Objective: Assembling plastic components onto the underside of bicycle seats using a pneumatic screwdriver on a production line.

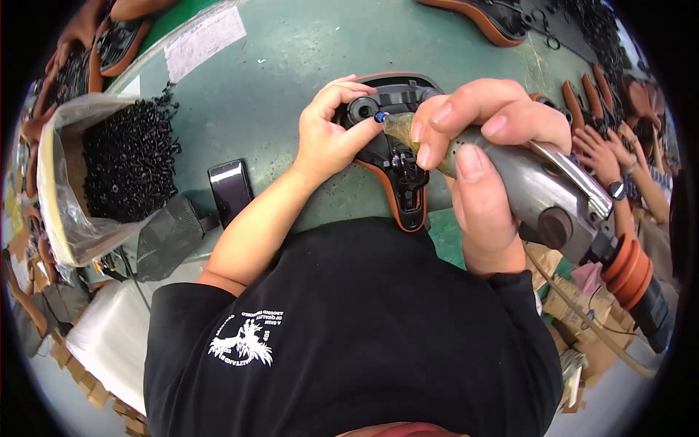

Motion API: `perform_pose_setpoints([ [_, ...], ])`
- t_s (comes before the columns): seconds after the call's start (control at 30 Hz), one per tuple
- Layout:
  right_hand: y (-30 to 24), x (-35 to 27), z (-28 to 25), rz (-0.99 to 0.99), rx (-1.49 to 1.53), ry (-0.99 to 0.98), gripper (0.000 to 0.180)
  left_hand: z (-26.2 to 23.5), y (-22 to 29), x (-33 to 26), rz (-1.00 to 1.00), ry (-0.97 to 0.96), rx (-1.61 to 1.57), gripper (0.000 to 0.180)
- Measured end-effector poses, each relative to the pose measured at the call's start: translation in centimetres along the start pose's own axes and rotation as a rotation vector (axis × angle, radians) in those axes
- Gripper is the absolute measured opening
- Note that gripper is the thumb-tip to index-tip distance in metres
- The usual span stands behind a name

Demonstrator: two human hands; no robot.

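Note:
A black bicycle saddle with an orange rim [375, 153] lies underside up on the green bench, its wide end away from me and its nose toward my body. My left hand [328, 138] is closed around the left side of the wide end, next to a round black part. In my right hand [495, 131] is a grey power screwdriver [550, 197], gripped around its front, with an orange collar at the back. Its blue-tipped nose reaches the tip of my left thumb, above the saddle. Whether a screw sits there is hidden.
On the left stands a plastic-lined box [57, 175] of black screws [127, 164], with a dark phone [231, 191] beside it. A paper sheet [205, 44] lies at the far left. More saddles [499, 25] line the far edge. At right show another person's hands [601, 156].

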State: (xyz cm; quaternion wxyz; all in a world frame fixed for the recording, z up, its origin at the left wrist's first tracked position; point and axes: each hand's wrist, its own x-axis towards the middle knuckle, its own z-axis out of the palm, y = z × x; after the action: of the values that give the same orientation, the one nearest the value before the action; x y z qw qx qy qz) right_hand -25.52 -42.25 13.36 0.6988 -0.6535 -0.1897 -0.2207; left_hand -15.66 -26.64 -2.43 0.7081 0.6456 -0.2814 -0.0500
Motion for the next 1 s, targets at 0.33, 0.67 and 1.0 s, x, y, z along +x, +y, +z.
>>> perform_pose_setpoints([
  [0.33,3.6,1.9,2.1,0.018,-0.313,-0.273,0.029,-0.1,-0.6,-0.5,0.032,0.067,0.065,0.035],
  [0.67,6.2,2.5,3.7,0.066,-0.210,-0.169,0.029,-0.5,-0.8,-0.7,0.095,0.123,0.087,0.039],
  [1.0,-2.0,0.6,1.2,-0.144,0.026,-0.103,0.027,-20.0,4.8,2.0,0.037,0.122,1.297,0.031],
])
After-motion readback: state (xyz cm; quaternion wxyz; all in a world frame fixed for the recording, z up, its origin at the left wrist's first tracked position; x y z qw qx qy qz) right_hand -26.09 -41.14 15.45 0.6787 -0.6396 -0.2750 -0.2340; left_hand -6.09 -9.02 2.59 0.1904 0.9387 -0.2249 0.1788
